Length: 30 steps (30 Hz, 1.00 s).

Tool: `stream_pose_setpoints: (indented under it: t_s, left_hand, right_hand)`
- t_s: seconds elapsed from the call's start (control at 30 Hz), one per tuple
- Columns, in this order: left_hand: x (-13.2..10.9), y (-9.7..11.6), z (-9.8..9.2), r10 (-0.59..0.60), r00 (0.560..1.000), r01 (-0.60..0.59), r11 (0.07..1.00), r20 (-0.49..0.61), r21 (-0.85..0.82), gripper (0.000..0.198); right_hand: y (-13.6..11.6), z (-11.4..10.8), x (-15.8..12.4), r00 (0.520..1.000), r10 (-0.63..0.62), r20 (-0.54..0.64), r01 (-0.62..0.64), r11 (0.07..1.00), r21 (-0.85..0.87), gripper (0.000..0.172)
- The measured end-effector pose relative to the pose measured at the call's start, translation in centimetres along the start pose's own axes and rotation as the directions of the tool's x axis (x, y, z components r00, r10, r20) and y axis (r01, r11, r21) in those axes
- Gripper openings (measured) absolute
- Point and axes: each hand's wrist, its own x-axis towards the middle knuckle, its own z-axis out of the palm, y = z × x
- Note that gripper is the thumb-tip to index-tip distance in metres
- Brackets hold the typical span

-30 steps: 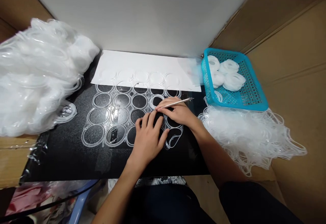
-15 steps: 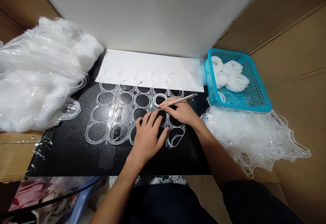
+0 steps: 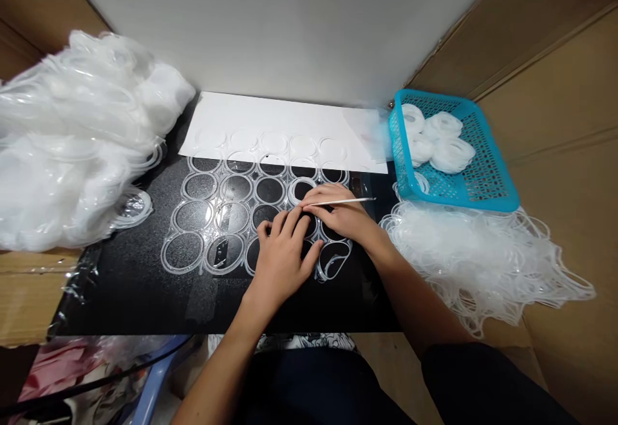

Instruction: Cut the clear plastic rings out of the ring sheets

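Observation:
A clear sheet of joined plastic rings (image 3: 190,252) lies across the black tabletop (image 3: 145,302). Its far row overlaps a white paper sheet (image 3: 270,113). My left hand (image 3: 284,248) rests flat on the near part of the sheet, fingers spread. In my right hand (image 3: 337,211), pinched between thumb and fingers, is a thin white pen-like tool (image 3: 352,201). Its tip is hidden by the fingers, beside a thicker white ring (image 3: 295,191) in the sheet. At the near right corner, one ring opening (image 3: 333,263) has a loose, bent strip inside.
Bagged white rings (image 3: 96,122) are heaped at the left. A blue basket (image 3: 506,183) at the back right holds several bundles of white rings (image 3: 451,154). Below it lies a pile of ring-shaped plastic scraps (image 3: 473,257). Cardboard walls (image 3: 570,122) stand at the sides.
The pen-like tool has tipped lower, from slanting up to the right to nearly level, as my right hand turned. My left hand stays almost in place.

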Motion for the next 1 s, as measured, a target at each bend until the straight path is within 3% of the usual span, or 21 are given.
stream_pose_setpoints:
  t_s: [0.2, 0.37, 0.53, 0.67, 0.73, 0.83, 0.9, 1.0]
  left_hand:
    - [0.0, 0.1, 0.0, -0.010, 1.000, 0.011, 1.000, 0.008, -0.013, 0.039]
    - [-0.5, -0.1, 0.1, 0.014, 1.000, -0.014, 1.000, 0.006, -0.012, 0.040]
    - [-0.7, -0.1, 0.3, 0.026, 1.000, -0.026, 0.999, -0.002, -0.021, 0.041]
    - [-0.9, 0.2, 0.1, 0.040, 0.999, -0.040, 0.998, -0.009, -0.047, 0.042]
    - [-1.3, 0.1, -0.3, 0.060, 0.998, -0.061, 0.993, -0.019, -0.096, 0.040]
    - [-2.1, -0.7, -1.2, 0.056, 0.995, -0.068, 0.984, -0.078, -0.162, 0.037]
    - [-2.5, -1.8, -1.8, 0.016, 0.991, -0.034, 0.989, -0.130, -0.140, 0.035]
    - [-2.6, -3.5, -2.2, -0.024, 0.990, 0.015, 0.998, -0.141, -0.061, 0.033]
  right_hand:
    - [0.6, 0.8, -0.4, 0.983, -0.172, -0.062, 0.150, 0.952, -0.266, 0.025]
    - [1.0, -1.4, 3.4, 0.976, -0.097, -0.197, -0.007, 0.883, -0.470, 0.028]
    - [2.3, -3.9, 10.0, 0.933, -0.030, -0.359, -0.151, 0.872, -0.466, 0.030]
    - [2.0, -3.1, 12.3, 0.914, 0.011, -0.405, -0.167, 0.921, -0.352, 0.031]
    - [1.0, -1.9, 11.6, 0.937, 0.032, -0.347, -0.110, 0.972, -0.207, 0.030]
    - [-1.1, 0.3, 8.8, 0.989, 0.073, -0.132, -0.065, 0.996, 0.064, 0.024]
    - [-2.3, 1.5, 6.9, 0.995, 0.096, -0.010, -0.092, 0.979, 0.183, 0.019]
    - [-3.2, 2.5, 5.3, 0.991, 0.116, 0.068, -0.131, 0.953, 0.272, 0.016]
